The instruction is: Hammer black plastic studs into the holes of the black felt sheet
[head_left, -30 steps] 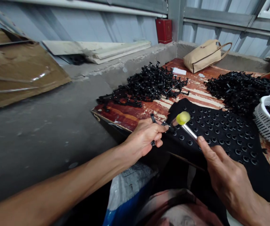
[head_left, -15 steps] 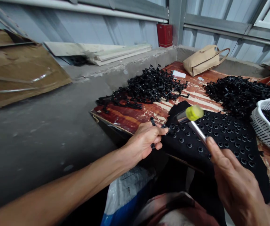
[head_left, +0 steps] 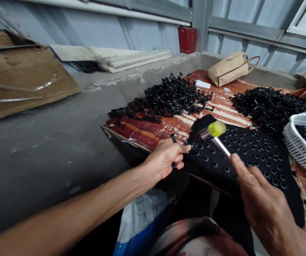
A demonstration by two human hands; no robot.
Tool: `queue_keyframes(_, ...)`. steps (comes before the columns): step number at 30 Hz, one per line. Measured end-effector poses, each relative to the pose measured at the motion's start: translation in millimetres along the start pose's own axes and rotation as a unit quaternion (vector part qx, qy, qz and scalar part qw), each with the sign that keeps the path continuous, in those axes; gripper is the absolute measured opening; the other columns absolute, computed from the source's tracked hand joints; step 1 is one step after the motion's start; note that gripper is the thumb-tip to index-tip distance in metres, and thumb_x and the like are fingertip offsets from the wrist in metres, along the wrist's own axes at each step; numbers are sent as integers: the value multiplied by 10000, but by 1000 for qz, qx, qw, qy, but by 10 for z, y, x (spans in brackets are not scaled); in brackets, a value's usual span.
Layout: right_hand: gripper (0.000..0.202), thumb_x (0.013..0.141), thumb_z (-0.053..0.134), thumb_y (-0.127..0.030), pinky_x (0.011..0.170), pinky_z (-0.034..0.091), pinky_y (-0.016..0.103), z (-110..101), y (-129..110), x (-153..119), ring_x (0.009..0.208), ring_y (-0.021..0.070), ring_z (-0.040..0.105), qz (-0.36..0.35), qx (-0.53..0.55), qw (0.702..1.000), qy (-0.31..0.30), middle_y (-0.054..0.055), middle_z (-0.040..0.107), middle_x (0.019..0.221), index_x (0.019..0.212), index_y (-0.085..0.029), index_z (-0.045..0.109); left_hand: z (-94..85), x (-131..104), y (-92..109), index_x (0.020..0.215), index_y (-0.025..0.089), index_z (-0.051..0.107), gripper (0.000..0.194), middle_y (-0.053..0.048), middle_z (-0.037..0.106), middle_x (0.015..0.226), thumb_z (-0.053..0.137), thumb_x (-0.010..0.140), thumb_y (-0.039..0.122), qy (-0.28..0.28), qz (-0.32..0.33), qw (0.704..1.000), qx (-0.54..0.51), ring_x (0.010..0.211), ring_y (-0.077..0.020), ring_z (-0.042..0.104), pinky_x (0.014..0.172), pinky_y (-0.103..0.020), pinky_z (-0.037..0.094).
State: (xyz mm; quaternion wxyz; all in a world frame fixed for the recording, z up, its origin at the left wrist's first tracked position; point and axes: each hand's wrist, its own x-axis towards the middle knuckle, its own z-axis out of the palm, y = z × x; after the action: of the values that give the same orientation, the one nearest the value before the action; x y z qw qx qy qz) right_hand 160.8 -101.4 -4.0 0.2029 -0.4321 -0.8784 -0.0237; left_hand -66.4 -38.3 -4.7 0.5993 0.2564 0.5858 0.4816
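My left hand (head_left: 166, 156) is closed on small black plastic parts, which stick out above and below the fingers, at the left edge of a black sheet (head_left: 203, 174). Rows of round black pieces sit on that sheet. In my right hand (head_left: 262, 195) is the metal shaft of a hammer (head_left: 221, 147). Its blurred head, with a yellow-green face, hangs over the sheet's left part, just right of my left fingertips. The far end of the held part is hard to make out beside the hammer head.
Black parts lie in a left pile (head_left: 173, 94) and a right pile (head_left: 267, 108) on the worn red board (head_left: 144, 133). A white basket (head_left: 299, 145) stands at the right. Behind are a beige bag (head_left: 226, 69) and a red tin (head_left: 187, 40).
The hammer head has shifted slightly left and down, with my right hand moving a little left too. My left hand has stayed nearly still, its grip unchanged.
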Motion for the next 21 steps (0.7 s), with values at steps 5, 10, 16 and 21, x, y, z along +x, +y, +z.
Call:
queue_keyframes(5,809,860,314,19,458,512,227,-7,21,-31,588,163,635,-24,-24,998,-50,26,593,827,1564,-266,35,-7,8,-24,609,179,467,267,98,412,488,690,563,39,2,0,1000,8,343,-19,265,301,-169,256)
queue_keyframes(10,722,878,330,7,459,517,220,59,56,-20,586,159,633,-23,-11,999,-24,35,601,809,1550,-191,157,-23,27,-44,652,171,494,245,85,445,529,705,571,79,13,-2,1000,17,365,-28,327,315,-146,223)
queue_keyframes(16,628,938,384,-58,793,612,313,-71,43,-15,1007,208,701,30,113,992,37,116,650,1250,1519,-264,264,-171,-13,139,650,176,493,207,76,436,531,667,572,94,32,-4,999,24,361,-29,309,323,-127,175)
queue_keyframes(21,626,936,477,-99,970,553,354,-148,44,-383,1159,222,642,103,204,968,104,42,592,1386,1499,-332,334,-266,-216,179,637,146,624,187,-3,514,523,698,660,316,-57,-13,996,70,379,-56,307,341,-164,170)
